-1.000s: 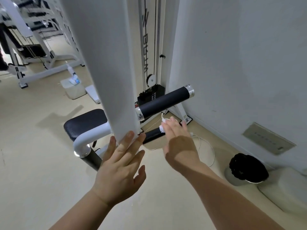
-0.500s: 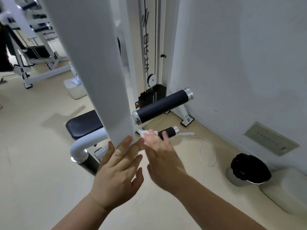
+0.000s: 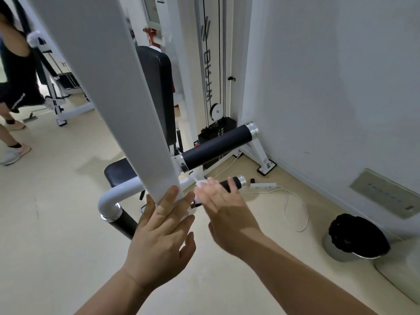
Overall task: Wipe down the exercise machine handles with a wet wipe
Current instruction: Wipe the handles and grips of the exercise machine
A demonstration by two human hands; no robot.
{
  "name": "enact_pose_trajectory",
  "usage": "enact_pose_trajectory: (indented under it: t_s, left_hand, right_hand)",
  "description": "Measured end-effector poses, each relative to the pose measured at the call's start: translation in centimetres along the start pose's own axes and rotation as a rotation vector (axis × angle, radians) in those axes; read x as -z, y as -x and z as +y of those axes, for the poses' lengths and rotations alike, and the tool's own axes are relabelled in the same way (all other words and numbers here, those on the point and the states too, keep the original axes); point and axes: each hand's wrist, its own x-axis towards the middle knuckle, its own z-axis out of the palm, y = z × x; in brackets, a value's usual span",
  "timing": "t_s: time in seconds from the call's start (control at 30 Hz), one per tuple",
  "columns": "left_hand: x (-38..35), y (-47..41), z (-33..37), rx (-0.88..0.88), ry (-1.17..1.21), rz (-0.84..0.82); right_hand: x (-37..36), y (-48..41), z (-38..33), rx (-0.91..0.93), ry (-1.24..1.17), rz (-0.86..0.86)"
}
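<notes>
Wiping the short black handle (image 3: 237, 180) just right of the white upright (image 3: 136, 133), right hand (image 3: 227, 212) curled over the wet wipe (image 3: 201, 184), left hand (image 3: 163, 228) flat and open against the upright; next, likely a slide toward the handle's far chrome end.

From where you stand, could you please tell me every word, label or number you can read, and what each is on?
"BU": vertical grey lettering on the white weight-stack column; the later letters are unclear.
Placard at the top edge of the view: too blurred to read.
Sticker on the frame foot: too small to read.
Wall plate: markings blurred.
</notes>
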Motion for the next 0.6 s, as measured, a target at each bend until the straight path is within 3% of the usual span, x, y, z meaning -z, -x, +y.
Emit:
enact_pose_trajectory:
  t_s: [0.17,0.33,0.4,0.5,0.6]
  left_hand:
    - [1.4,-0.1,0.7,-0.037,-0.069,0.04]
    - [3.0,-0.4,1.5,-0.022,-0.185,0.16]
    - [3.5,-0.8,1.1,-0.005,-0.229,0.225]
    - [4.0,-1.1,0.4,-0.022,-0.258,0.276]
    - [3.9,-1.0,0.0,-0.114,-0.253,0.202]
  right_hand:
    - [0.0,0.2,2.8,-0.322,-0.045,0.096]
    - [-0.3,0.9,-1.8,-0.037,-0.074,0.108]
    - [-0.3,1.2,-1.3,-0.029,-0.065,0.124]
    - [-0.8,1.3,0.5,-0.229,-0.07,0.134]
    - [-0.9,1.5,0.3,-0.371,-0.088,0.175]
